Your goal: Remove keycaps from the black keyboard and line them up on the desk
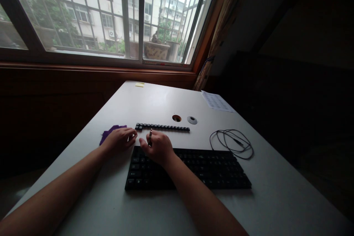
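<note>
A black keyboard (218, 169) lies lengthwise in front of me, with a row of loose black keycaps (166, 128) beyond it. My right hand (160, 147) is above the keyboard's upper left part, its fingers closed on a slim, dark, shiny tool (151, 137) held upright; its exact kind is unclear. To the left, my left hand (118, 140) rests on the table with fingers bent and a gap by the thumb. Its fingertips are close to the left end of the keycap row, and I see nothing held in them. A purple cloth (113, 129) lies partly beneath this hand.
A coiled black cable (232, 142) is on the right of the white table (276, 191). Past the keycaps are a round hole (176, 118) and a grey grommet cover (192, 120). A printed sheet (217, 101) and a yellow sticky note (139, 84) lie by the far edge.
</note>
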### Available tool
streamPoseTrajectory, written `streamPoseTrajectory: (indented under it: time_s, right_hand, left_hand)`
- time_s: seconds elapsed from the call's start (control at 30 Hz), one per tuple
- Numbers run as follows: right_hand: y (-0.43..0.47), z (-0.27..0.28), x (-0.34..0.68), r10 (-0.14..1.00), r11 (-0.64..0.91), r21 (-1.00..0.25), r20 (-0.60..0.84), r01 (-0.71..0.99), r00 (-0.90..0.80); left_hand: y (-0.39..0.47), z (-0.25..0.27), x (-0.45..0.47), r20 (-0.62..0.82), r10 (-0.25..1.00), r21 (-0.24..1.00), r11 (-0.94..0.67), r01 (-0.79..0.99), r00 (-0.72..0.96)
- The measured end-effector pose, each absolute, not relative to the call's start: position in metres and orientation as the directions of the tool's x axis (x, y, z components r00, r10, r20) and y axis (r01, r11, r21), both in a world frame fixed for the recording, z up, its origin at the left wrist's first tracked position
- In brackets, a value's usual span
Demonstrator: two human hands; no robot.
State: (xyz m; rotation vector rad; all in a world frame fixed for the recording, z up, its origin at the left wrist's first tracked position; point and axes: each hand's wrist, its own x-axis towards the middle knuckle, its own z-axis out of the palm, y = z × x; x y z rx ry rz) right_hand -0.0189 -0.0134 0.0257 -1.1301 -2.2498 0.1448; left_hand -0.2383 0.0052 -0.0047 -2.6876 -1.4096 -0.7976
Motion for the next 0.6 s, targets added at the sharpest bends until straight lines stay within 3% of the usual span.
streamPoseTrajectory:
  time_s: [0.1,0.23,0.4,0.6]
  right_hand:
    - [-0.013,0.023,-0.020,0.771,0.625,-0.400,0.450,0.670,-0.450]
    - [-0.007,0.019,-0.019,0.800,0.599,-0.551,0.422,0.580,-0.426]
    - [0.006,0.014,-0.012,0.919,0.394,-0.791,0.325,0.469,-0.224]
    - [0.007,0.016,-0.012,0.904,0.425,-0.806,0.354,0.413,-0.239]
  left_hand:
    - [0.005,-0.004,-0.238,0.448,0.762,0.223,-0.603,0.766,0.469]
    - [0.003,-0.003,-0.238,0.466,0.742,0.217,-0.623,0.752,0.481]
    - [-0.005,0.000,-0.234,0.524,0.674,0.279,-0.714,0.642,0.520]
    - [-0.013,0.009,-0.226,0.478,0.652,0.370,-0.757,0.539,0.588]
